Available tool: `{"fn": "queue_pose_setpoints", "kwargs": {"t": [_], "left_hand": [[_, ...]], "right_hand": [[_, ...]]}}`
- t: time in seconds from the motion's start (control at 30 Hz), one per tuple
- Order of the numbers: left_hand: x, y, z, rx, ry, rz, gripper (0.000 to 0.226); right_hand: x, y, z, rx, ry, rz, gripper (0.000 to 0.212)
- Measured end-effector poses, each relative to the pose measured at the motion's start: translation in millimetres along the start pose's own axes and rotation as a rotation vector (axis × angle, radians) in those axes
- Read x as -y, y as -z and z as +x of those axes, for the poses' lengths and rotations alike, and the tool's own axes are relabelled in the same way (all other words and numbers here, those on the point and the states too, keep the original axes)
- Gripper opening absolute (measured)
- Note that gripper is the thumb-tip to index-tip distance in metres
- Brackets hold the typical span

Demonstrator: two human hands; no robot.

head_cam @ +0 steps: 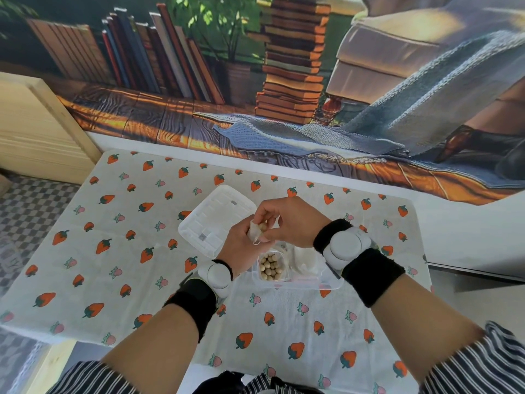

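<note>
While left hand [241, 247] is gripping the pouch [253, 232], right hand [287, 220] is pinching its mouth.
Probably soft, light; rim grip is looking safest.

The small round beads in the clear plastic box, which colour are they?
The small round beads are pale beige; the head view shows them best.

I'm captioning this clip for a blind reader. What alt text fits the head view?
A left hand grips a small pale pouch with beige balls showing at its mouth, and a right hand pinches its top, above a clear box that holds more beige balls. A white lid lies beside the box on a strawberry-print tablecloth.
</note>
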State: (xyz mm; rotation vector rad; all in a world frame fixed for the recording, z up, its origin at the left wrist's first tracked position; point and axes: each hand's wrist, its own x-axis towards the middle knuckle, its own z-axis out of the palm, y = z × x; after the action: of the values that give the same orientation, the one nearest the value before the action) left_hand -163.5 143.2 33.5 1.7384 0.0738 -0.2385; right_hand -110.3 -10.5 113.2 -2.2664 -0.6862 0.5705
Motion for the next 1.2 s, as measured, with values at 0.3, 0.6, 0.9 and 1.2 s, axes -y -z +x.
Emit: {"fn": "queue_pose_setpoints", "kwargs": {"t": [0.3, 0.6, 0.9, 1.2], "left_hand": [[1.4, 0.3, 2.8, -0.007, -0.015, -0.039, 0.017], [-0.2, 1.4, 8.3, -0.010, -0.001, -0.038, 0.021], [-0.1, 1.2, 11.9, -0.024, -0.044, -0.045, 0.021], [-1.9, 1.7, 10.3, 0.010, -0.053, 0.003, 0.021]], "right_hand": [[1.4, 10.1, 1.6, -0.017, -0.027, -0.035, 0.015], [3.2, 13.0, 3.8, -0.020, -0.030, -0.090, 0.017], [0.6, 15.9, 6.2, -0.171, -0.101, -0.021, 0.015], [5.9, 7.3, 7.4, -0.081, -0.151, 0.038, 0.007]]}}
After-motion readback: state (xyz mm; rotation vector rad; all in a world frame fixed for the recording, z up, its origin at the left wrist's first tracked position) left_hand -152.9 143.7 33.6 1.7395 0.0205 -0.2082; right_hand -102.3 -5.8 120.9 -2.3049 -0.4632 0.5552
